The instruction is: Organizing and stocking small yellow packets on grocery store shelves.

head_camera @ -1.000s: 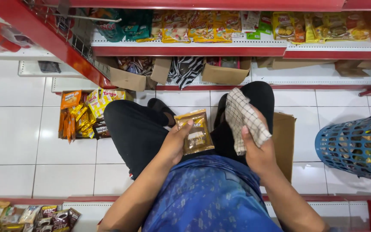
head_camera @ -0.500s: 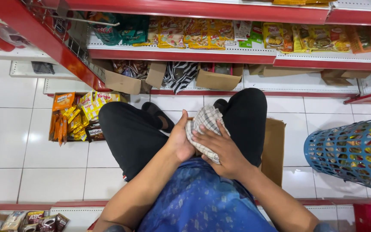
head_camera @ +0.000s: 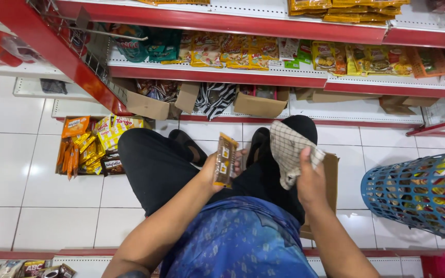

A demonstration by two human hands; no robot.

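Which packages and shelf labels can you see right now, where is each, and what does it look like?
Snack packet: left hand, flat, brown and gold.
Checked cloth: right hand, white with dark lines.
Floor box of packets: left of knee, orange and yellow.
Shelf packets: middle shelf, yellow and green.
Blue basket: right, holds wrappers.

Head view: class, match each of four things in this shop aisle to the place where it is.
1 snack packet
2 checked cloth
3 blue basket
4 open snack box

a on the floor, left of the knees
b in the left hand
c on the floor at the right edge
d in the right hand

Pairs: 1-b, 2-d, 3-c, 4-a
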